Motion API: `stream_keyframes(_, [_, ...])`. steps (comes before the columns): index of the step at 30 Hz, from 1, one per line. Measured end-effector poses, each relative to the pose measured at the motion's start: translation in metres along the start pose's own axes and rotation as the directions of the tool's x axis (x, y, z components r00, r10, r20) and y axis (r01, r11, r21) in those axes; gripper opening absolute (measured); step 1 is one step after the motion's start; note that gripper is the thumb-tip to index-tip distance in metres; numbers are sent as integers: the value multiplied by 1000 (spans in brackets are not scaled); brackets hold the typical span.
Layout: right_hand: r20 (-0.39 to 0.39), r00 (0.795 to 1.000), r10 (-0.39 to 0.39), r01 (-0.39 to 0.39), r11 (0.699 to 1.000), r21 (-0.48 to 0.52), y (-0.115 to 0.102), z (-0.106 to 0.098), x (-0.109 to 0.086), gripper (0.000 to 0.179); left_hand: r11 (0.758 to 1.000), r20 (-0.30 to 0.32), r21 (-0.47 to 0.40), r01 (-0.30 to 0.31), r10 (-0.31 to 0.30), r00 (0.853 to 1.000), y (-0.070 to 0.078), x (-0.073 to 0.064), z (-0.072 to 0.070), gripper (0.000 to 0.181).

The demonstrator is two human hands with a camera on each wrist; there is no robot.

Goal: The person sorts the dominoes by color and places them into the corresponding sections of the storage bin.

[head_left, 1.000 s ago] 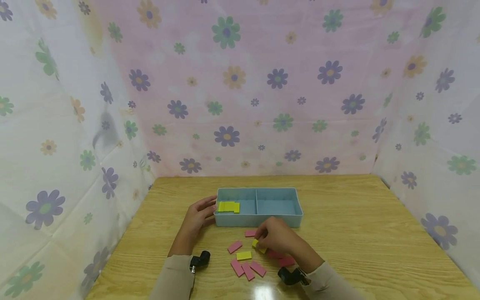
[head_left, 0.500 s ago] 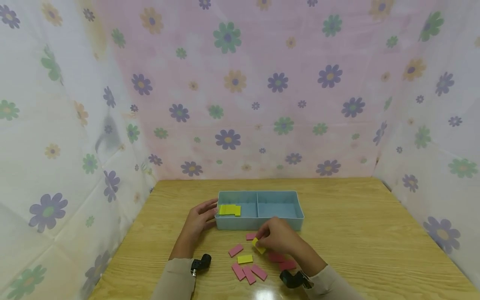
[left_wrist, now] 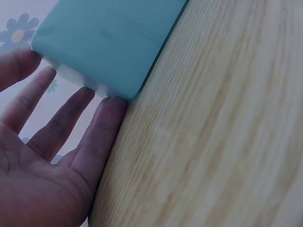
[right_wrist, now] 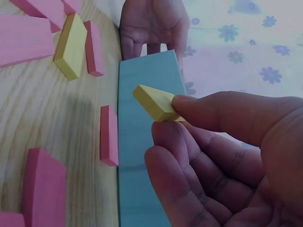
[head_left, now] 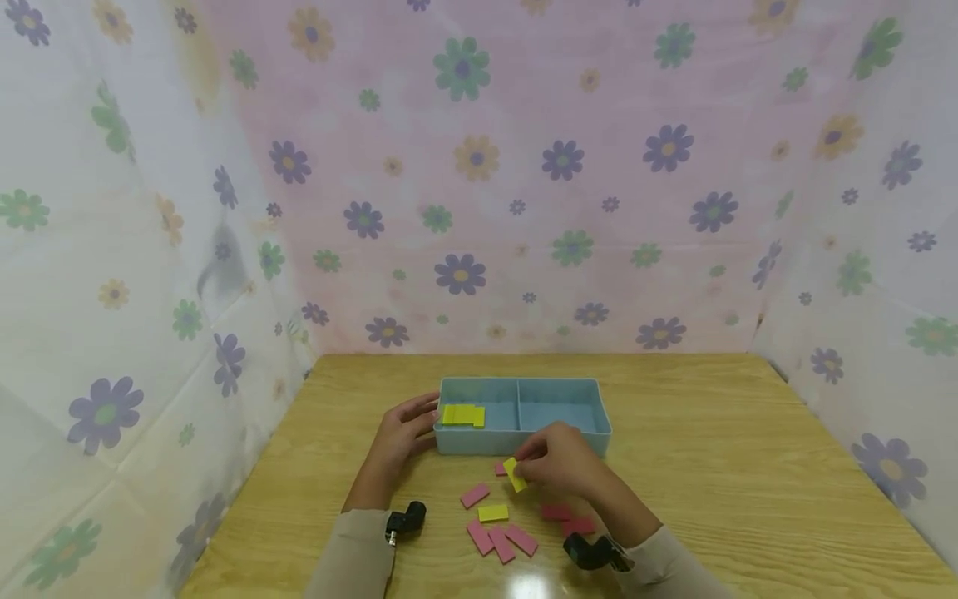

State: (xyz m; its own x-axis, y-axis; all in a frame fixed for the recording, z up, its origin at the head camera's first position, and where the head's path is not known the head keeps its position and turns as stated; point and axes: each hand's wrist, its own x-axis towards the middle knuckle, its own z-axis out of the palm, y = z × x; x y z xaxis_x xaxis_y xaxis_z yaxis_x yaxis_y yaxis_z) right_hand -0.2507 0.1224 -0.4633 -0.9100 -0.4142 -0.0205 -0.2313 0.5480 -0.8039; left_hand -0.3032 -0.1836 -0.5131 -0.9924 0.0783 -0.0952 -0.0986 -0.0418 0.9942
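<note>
My right hand [head_left: 563, 459] pinches a yellow block [right_wrist: 155, 101], flat and rectangular, between thumb and fingers, raised in front of the blue box [head_left: 479, 443]. My left hand [left_wrist: 52, 156] has its fingers extended, fingertips against the box's left end. A divider [head_left: 519, 405] splits the box in two. Several yellow blocks [head_left: 462, 415] lie together in the left compartment, while the right one shows only its bare floor. On the table before the box lie another yellow block [head_left: 493, 513] and several pink blocks [head_left: 521, 540]; one pink block [right_wrist: 109, 135] lies close to the box's front wall.
The wooden table [head_left: 696, 449] reaches back to a flower-printed cloth [head_left: 509, 166], which also hangs on both sides. A black wrist mount [head_left: 591, 551] sticks out from the right sleeve, and another black mount [head_left: 407, 519] from the left.
My right hand has lifted the yellow block off the table area and moved slightly toward the box. The block now stands more upright in the fingers. My left hand stays at the box.
</note>
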Motion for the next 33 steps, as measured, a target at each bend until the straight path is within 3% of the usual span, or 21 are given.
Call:
stream_keyframes(8, [-14, 1000, -1, 3, 997, 83, -2, -8, 3, 14, 1000, -1, -18, -2, 2, 1000, 1, 1, 3, 46])
stream_keyframes(25, [-73, 994, 85, -73, 985, 157, -17, -21, 11, 20, 1000, 3, -4, -4, 4, 1000, 4, -1, 4, 44])
stream_keyframes(33, [-80, 990, 116, -92, 964, 248, -20, -29, 23, 22, 1000, -6, -15, -15, 15, 1000, 3, -2, 3, 46])
